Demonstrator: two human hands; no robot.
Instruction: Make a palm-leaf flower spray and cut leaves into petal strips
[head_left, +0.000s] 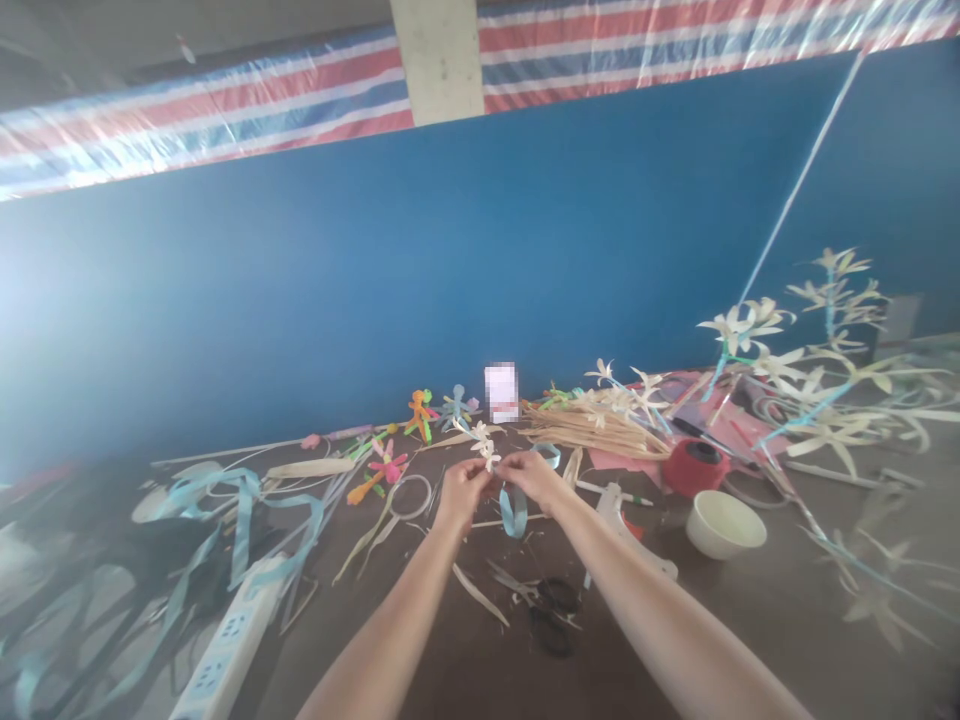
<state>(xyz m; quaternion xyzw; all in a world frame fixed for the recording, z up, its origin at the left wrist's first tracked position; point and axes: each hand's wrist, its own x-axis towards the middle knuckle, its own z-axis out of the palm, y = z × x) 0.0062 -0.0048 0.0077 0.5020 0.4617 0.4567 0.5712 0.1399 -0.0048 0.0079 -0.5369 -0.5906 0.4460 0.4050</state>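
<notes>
Head view: our left hand point(461, 490) and right hand point(534, 472) pinch a white straw flower point(484, 444) above the table point(420, 650), blue ribbon point(514, 510) hanging below. Excess finger pressure risks crushing petals; the ribbon may slip free.

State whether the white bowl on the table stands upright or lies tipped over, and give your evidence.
Upright. The white bowl rests on its base on the table, its round rim facing up so the inside shows. Whether it holds anything cannot be told.
</notes>
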